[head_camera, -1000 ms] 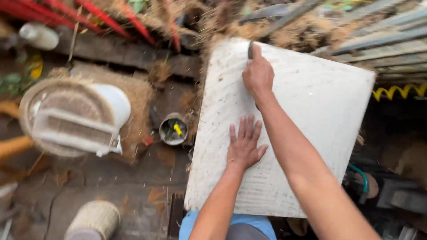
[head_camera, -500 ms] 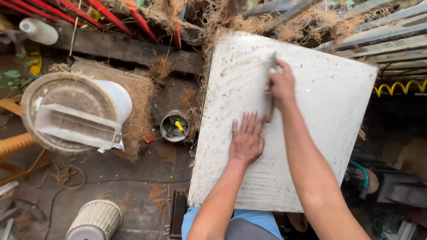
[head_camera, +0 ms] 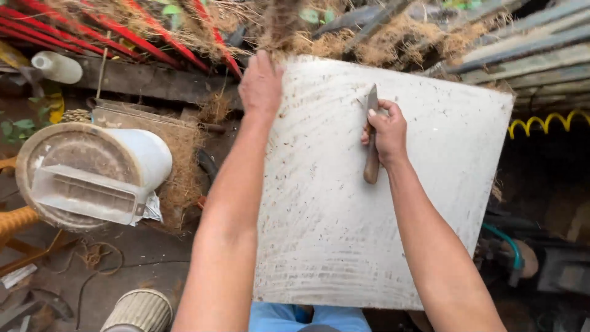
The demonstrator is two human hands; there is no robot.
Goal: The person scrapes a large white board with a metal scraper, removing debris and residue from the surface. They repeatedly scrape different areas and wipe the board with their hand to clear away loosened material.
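Observation:
A large white board (head_camera: 344, 227), scratched and flecked with fibre, lies across my lap. My right hand (head_camera: 386, 130) grips a knife (head_camera: 371, 138) with a brown wooden handle, its blade pointing away from me over the board's upper middle. My left hand (head_camera: 261, 83) reaches to the board's far left corner and closes on a clump of brown coconut fibre (head_camera: 283, 24) hanging from the pile beyond it. Both forearms stretch over the board.
A white plastic bucket (head_camera: 92, 175) lies on its side at left, beside a heap of husk fibre (head_camera: 184, 166). Red rods (head_camera: 92, 31) and planks (head_camera: 528, 49) line the back. A yellow coil (head_camera: 550, 123) sits at right, a ribbed container (head_camera: 138, 312) at the bottom.
My left hand lifted off the board's middle and went to the far left corner, onto the fibre. My right hand with the knife shifted slightly back toward me and to the right.

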